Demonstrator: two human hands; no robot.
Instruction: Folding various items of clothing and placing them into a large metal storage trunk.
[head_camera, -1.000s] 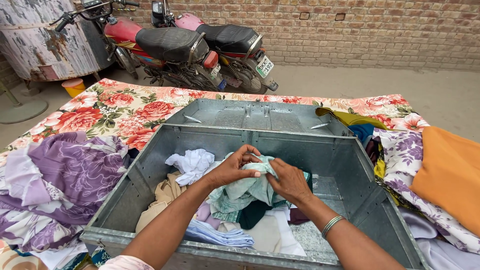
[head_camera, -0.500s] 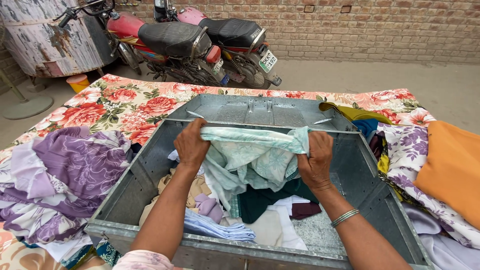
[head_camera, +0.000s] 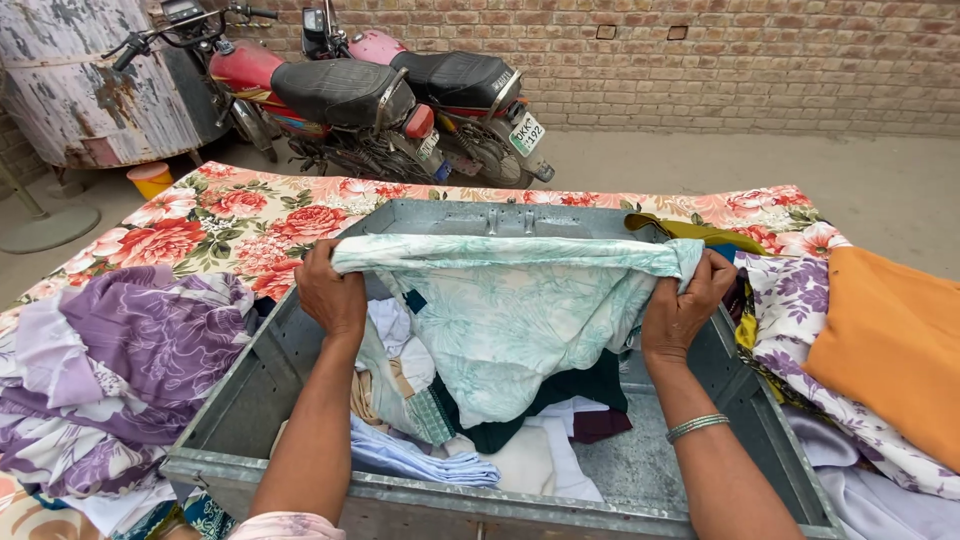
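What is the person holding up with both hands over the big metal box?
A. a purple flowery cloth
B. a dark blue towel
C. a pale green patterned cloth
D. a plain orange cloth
C: the left hand and right hand stretch the pale green patterned cloth by its top edge above the grey metal box; the orange and purple cloths lie beside the box.

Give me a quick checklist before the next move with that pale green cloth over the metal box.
1. Left hand grips the cloth's top edge: ok.
2. Right hand grips the other end: ok.
3. Top edge stretched straight between both hands: ok.
4. Cloth lifted free of the clothes pile: not ok, its lower part hangs into the pile.
5. Cloth kept inside the metal box walls: ok.
6. Cloth's far side free of snags: cannot tell.
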